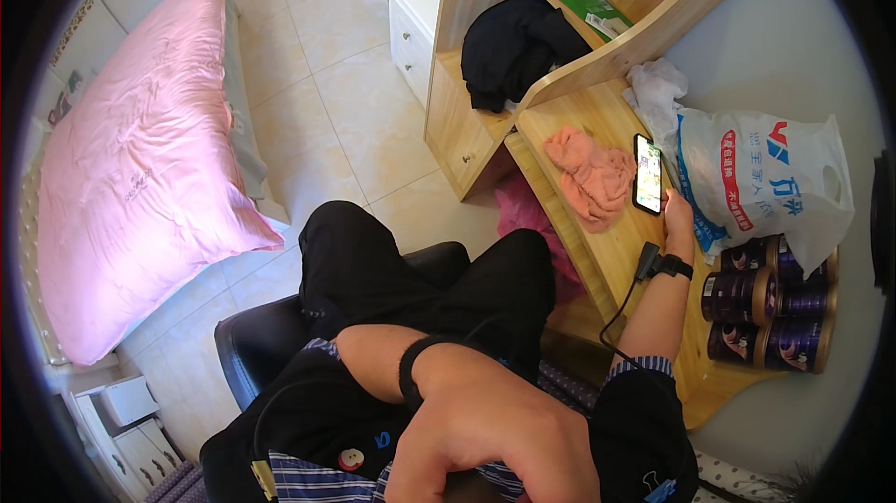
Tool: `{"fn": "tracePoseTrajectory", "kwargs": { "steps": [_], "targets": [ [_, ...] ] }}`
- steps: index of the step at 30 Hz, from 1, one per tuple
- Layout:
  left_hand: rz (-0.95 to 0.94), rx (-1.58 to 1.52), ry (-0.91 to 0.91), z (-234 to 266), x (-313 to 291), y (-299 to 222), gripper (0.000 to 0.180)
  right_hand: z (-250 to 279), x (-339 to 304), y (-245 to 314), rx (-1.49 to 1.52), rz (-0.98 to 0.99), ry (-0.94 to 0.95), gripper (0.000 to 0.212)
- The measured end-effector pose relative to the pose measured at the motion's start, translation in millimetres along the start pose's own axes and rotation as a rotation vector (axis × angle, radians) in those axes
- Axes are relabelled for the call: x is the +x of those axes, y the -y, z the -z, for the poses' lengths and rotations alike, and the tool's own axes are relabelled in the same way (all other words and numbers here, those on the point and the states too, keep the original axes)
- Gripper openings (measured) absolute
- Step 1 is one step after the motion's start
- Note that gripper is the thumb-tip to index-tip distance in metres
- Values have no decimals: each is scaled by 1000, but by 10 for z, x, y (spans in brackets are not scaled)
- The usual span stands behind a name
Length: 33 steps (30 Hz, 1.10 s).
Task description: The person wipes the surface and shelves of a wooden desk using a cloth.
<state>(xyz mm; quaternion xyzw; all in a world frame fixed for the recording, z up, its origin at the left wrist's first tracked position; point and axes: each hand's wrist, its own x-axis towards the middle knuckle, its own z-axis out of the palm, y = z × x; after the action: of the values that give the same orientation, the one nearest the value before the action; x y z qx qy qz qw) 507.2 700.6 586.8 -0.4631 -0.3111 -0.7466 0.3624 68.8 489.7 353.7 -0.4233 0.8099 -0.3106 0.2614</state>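
My right hand (679,216) is at the lower right edge of a black smartphone (648,174) with a lit screen, its fingers closed on that edge and partly hidden. The phone is over the wooden desk, close beside a crumpled orange cloth (590,176). A black band with a small box and cable (648,262) circles my right wrist. My left hand (509,433) is raised very near the camera, in front of my chest. Its fingers run past the lower edge of the picture, so whatever they touch is hidden. A dark band (411,372) sits on that wrist.
Right of the phone, a white plastic bag (761,176) lies against the wall, above stacked purple cans (737,298). A black garment (523,46) fills part of the wooden shelf unit (607,69). A white drawer cabinet (411,36) stands behind. On the left is a bed with pink bedding (159,167).
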Motion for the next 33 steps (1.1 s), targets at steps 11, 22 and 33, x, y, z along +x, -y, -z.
{"fn": "tracePoseTrajectory", "kwargs": {
  "steps": [11,22,33],
  "targets": [
    [-43,-25,17,36,0,7,28,-21,-28,127,-199,12,-28,56],
    [-27,47,64,79,2,-27,25,-34,-243,362,-116,30,41,75],
    [-84,14,59,19,-97,101,29,144,344,-258,-249,12,-83,53]
  ]
}}
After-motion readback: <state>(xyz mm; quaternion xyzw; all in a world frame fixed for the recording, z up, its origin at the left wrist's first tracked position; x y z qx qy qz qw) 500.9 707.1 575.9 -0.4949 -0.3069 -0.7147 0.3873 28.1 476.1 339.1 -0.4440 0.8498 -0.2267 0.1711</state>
